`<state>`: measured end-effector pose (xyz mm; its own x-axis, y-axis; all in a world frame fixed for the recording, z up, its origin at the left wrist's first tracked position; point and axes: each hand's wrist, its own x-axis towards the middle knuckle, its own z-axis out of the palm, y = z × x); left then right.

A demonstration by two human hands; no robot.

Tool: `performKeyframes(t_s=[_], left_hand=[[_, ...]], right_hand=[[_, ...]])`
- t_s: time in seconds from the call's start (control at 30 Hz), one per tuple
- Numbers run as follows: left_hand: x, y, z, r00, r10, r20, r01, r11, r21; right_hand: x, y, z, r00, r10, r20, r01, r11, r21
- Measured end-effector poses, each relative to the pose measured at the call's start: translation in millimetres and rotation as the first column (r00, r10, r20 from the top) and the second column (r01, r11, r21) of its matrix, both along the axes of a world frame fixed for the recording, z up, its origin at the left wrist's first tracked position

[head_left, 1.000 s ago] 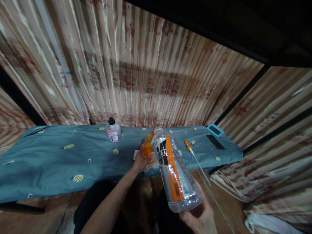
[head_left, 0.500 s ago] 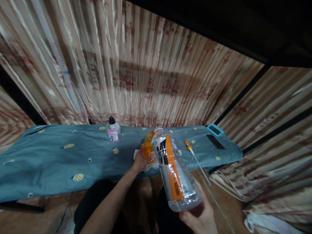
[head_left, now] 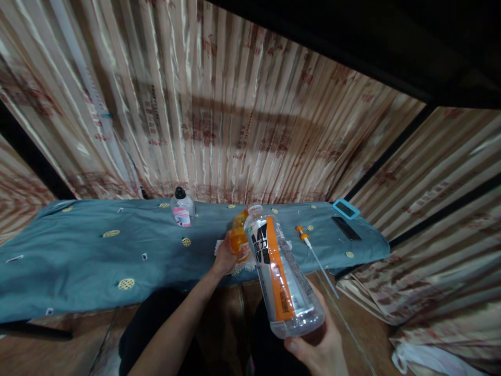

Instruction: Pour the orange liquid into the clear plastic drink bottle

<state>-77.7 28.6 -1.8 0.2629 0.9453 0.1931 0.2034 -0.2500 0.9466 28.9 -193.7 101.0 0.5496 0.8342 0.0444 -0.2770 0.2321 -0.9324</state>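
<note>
— Where is everything, taking the orange bottle (head_left: 238, 237) as the mark?

— It stands on the table (head_left: 78, 261); small bottle (head_left: 182, 209) behind-left, long-tubed pump (head_left: 313, 253) right, two phones (head_left: 345, 219) farther right.

The scene was dim and warm-toned, lit from above and in front, so the glossy striped satin curtain (head_left: 219, 115) caught streaky sheen while a broad horizontal shadow crossed it. Above the curtain to the right the frame fell to near black. Small highlights glinted on the clear plastic bottle with the orange-and-grey label (head_left: 279, 271). Wide-angle distortion bowed the curtain's stripes outward toward the edges, and fine detail was soft throughout.
</note>
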Motion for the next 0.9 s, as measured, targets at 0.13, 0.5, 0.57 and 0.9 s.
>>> performKeyframes(t_s=[0.13, 0.5, 0.57, 0.9], left_hand=[[1.0, 1.8, -2.7, 1.0, 0.006, 0.015, -0.006, 1.0, -0.003], [-0.4, -1.2, 1.4, 0.999, -0.005, 0.043, 0.006, 1.0, -0.019], [-0.3, -0.9, 0.8, 0.999, -0.003, 0.038, 0.004, 1.0, -0.02], [1.4, 0.8, -4.1, 0.996, -0.01, 0.083, 0.014, 0.999, -0.052]], right_hand=[[-1.9, 0.1, 2.8, 1.0, 0.005, -0.006, -0.005, 0.999, -0.036], [-6.8, 0.9, 7.9, 0.999, -0.031, -0.033, 0.029, 0.998, -0.056], [-6.9, 0.5, 8.4, 0.999, -0.037, -0.031, 0.035, 0.997, -0.064], [-7.3, -1.9, 10.1, 1.0, -0.004, 0.019, 0.005, 0.997, -0.083]])
